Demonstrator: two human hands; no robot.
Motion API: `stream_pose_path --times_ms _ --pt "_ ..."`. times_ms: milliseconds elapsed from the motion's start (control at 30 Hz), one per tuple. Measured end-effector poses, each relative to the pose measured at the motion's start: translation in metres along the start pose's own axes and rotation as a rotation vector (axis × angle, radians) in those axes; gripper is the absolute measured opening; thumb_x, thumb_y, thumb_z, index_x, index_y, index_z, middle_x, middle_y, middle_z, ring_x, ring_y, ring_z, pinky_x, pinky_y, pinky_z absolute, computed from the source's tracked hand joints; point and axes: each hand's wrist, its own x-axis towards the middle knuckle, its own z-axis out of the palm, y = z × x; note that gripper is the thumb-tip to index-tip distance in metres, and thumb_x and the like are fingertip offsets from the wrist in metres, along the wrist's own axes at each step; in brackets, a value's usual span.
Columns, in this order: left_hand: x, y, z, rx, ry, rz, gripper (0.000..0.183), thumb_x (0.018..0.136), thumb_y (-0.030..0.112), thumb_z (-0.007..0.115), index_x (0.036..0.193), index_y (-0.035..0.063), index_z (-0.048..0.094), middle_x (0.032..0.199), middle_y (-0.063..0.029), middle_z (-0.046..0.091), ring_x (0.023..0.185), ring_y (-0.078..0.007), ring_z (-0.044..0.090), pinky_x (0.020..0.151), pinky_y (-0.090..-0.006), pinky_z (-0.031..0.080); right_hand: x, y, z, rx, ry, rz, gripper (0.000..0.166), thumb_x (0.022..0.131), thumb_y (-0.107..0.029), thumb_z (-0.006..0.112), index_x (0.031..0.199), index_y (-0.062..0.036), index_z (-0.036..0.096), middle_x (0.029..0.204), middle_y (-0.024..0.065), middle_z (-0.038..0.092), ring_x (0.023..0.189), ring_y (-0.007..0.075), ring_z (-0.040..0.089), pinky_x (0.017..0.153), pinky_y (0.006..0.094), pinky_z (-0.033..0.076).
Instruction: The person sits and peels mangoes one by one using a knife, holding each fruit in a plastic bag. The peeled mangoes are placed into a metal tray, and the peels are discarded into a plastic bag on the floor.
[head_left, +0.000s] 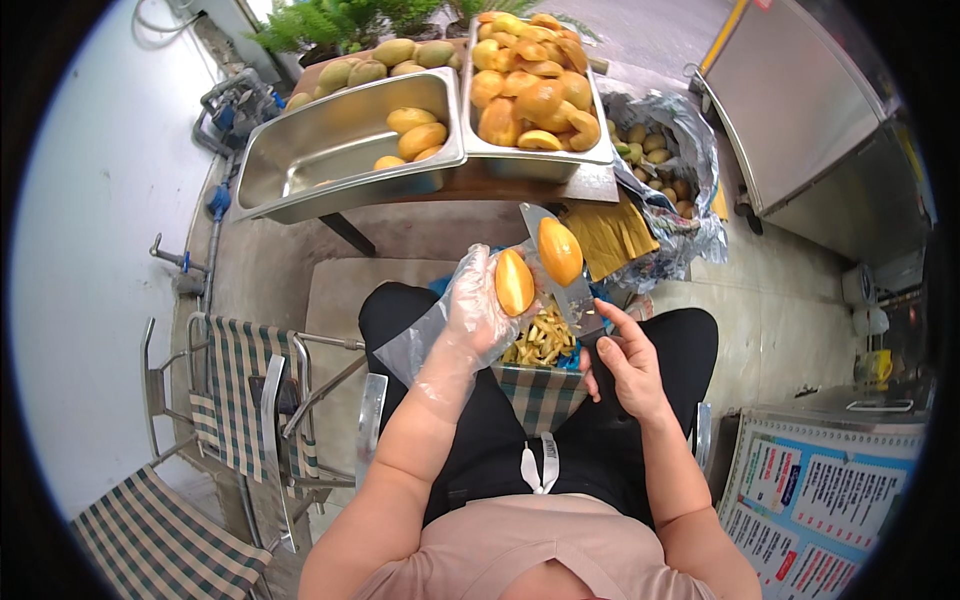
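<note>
My left hand (472, 304), in a clear plastic glove, holds a peeled orange-yellow mango (514, 283) with a pale flat cut face turned up. My right hand (628, 367) is bare and grips the dark handle of a broad-bladed knife (589, 318). The forefinger lies along the blade near the handle. On the flat of the blade rests a mango slice (560, 252), rounded side up. Below the hands, between my knees, strips of mango peel (541, 339) lie in a container lined with blue plastic.
A steel pan heaped with peeled mangoes (540, 97) and another steel pan (330, 161) with several peeled ones stand on a wooden table (517, 186). Unpeeled mangoes (367, 73) lie behind; more fill a lined bag (660, 161). Checked folding chairs (244, 375) stand left, a printed menu board (817, 487) right.
</note>
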Motion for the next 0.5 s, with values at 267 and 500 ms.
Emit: stream_pose_path --times_ms 267,500 --pt "0.009 -0.013 0.012 -0.007 -0.018 0.118 0.041 0.096 0.041 0.03 0.113 0.0089 0.049 0.108 -0.0063 0.054 0.095 -0.0216 0.057 0.085 -0.0405 0.048 0.101 -0.081 0.101 -0.625 -0.074 -0.383 0.04 0.092 -0.007 0.043 0.132 -0.0064 0.04 0.071 0.0064 0.056 0.058 0.0107 0.056 0.051 0.0236 0.043" --pt "0.007 -0.017 -0.003 0.171 -0.079 0.255 0.027 0.096 0.025 0.038 0.115 0.0074 0.047 0.11 -0.0049 0.052 0.1 -0.0175 0.054 0.083 -0.0288 0.049 0.171 -0.074 0.158 -1.249 0.005 -0.515 0.036 0.088 -0.011 0.047 0.124 -0.009 0.047 0.083 0.0277 0.06 0.084 0.0422 0.058 0.073 0.0457 0.045"
